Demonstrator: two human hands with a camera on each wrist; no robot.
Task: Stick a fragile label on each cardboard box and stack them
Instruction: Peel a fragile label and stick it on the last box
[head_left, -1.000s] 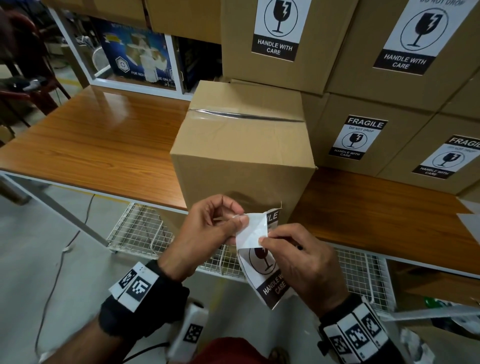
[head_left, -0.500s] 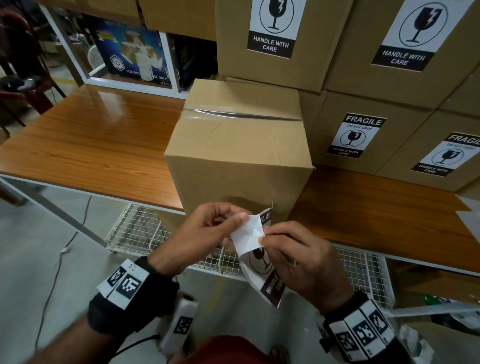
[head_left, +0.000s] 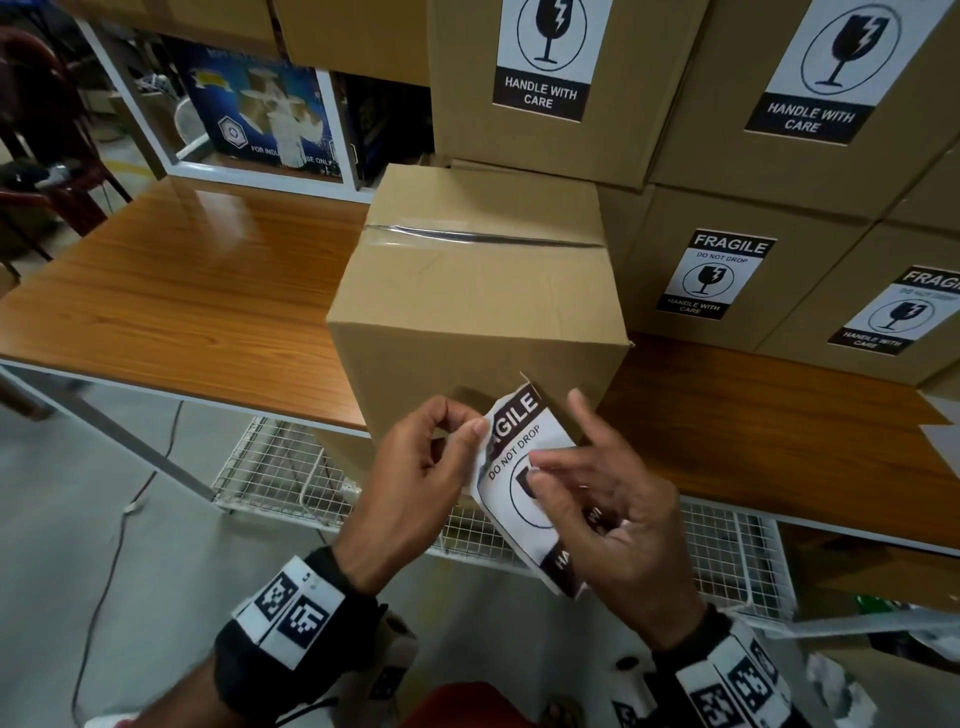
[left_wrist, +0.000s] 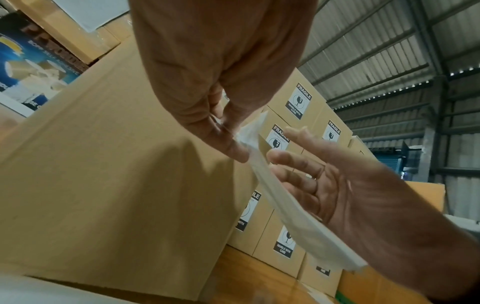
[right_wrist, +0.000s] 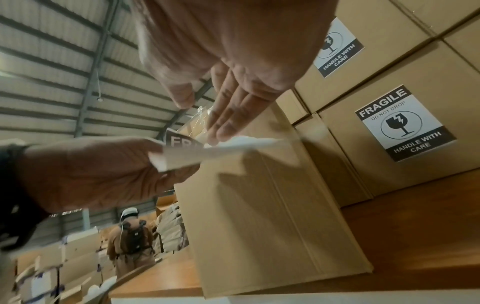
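A plain taped cardboard box (head_left: 478, 306) stands at the front edge of the wooden table (head_left: 182, 291). In front of its near face I hold a black-and-white fragile label (head_left: 519, 447), printed side up and curling. My left hand (head_left: 472, 431) pinches the label's upper left edge between thumb and forefinger. My right hand (head_left: 556, 431) has its fingers straight and spread, touching the label's middle and covering its lower part. The left wrist view shows the label's white underside (left_wrist: 275, 205) lying along the right hand's fingers (left_wrist: 298, 164). The box's near face (right_wrist: 259, 205) carries no label.
Labelled cardboard boxes (head_left: 727, 275) are stacked at the back right and above. A wire basket (head_left: 270, 478) hangs under the table's front edge. A blue printed carton (head_left: 254, 104) stands on a shelf at back left. Another person (right_wrist: 130, 236) stands far off.
The right hand let go of the label's folded white corner and spread its fingers. The label now lies flatter with its printed top showing. The left hand keeps its pinch.
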